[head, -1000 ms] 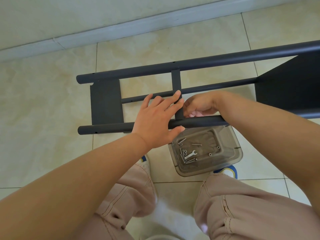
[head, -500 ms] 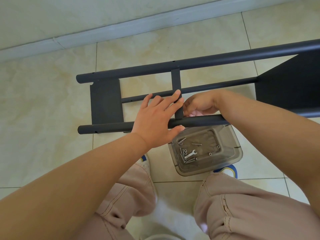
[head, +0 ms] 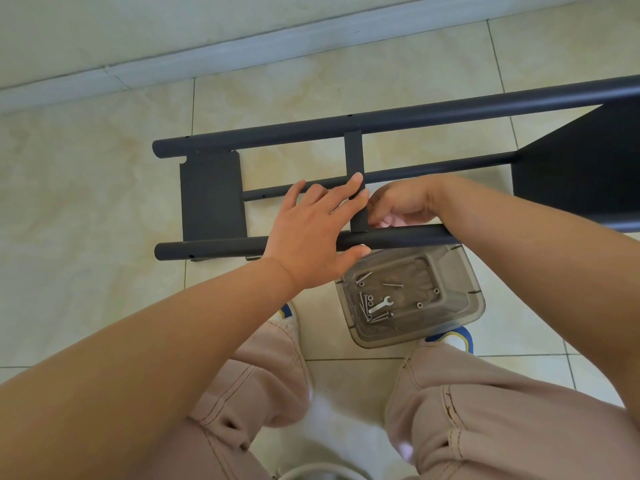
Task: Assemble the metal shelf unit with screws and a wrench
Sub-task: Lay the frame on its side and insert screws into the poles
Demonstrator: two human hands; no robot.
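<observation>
Almost nothing changes: both hands stay at the shelf frame.

The left hand rests flat on the near bar; the right hand curls behind it, its hold hidden. The wrench lies unused in the tray beside the bar.

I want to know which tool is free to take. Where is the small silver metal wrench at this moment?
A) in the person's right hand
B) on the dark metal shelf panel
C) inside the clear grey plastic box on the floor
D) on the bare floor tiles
C: the small silver metal wrench lies among loose screws inside the clear grey plastic box, and no hand touches it.
</observation>
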